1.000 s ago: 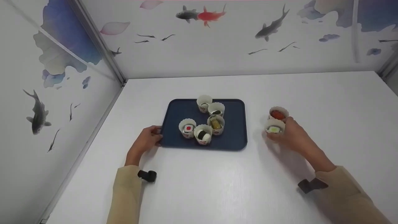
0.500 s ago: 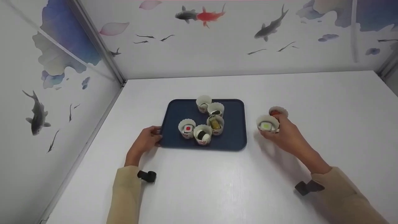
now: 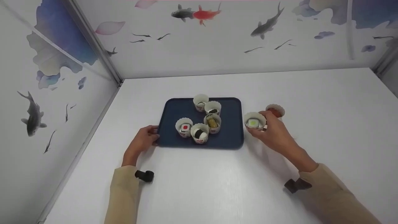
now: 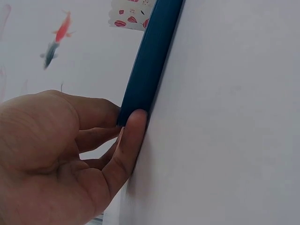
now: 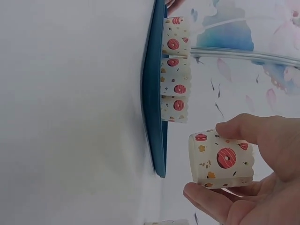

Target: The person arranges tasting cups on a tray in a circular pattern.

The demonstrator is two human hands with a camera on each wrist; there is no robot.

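Note:
My right hand (image 3: 272, 133) grips a paper baking cup (image 5: 222, 159) printed with doughnuts, its thumb and fingers on opposite sides. Inside this cup lies a white sushi piece with a green centre (image 3: 253, 123). It hangs just off the right edge of a dark blue tray (image 3: 231, 133); in the right wrist view it is raised above the table. At the tray's left edge, my left hand (image 4: 61, 150) pinches the rim between thumb and fingers. Several paper cups stand on the tray, among them one with a red-centred roll (image 3: 185, 127) and one with a black-banded white piece (image 3: 199, 134).
Behind my right hand another paper cup (image 3: 277, 108) with an orange-red piece stands on the white table (image 3: 199, 180), partly hidden by the hand. On the tray, a cup with a yellowish-brown piece (image 3: 213, 122) stands at the middle. Walls with painted fish enclose the table's back and left.
My right hand has lifted the cup with the green-centred piece away from the orange-red one and carried it left, up to the tray's right edge. The left hand keeps its place at the tray.

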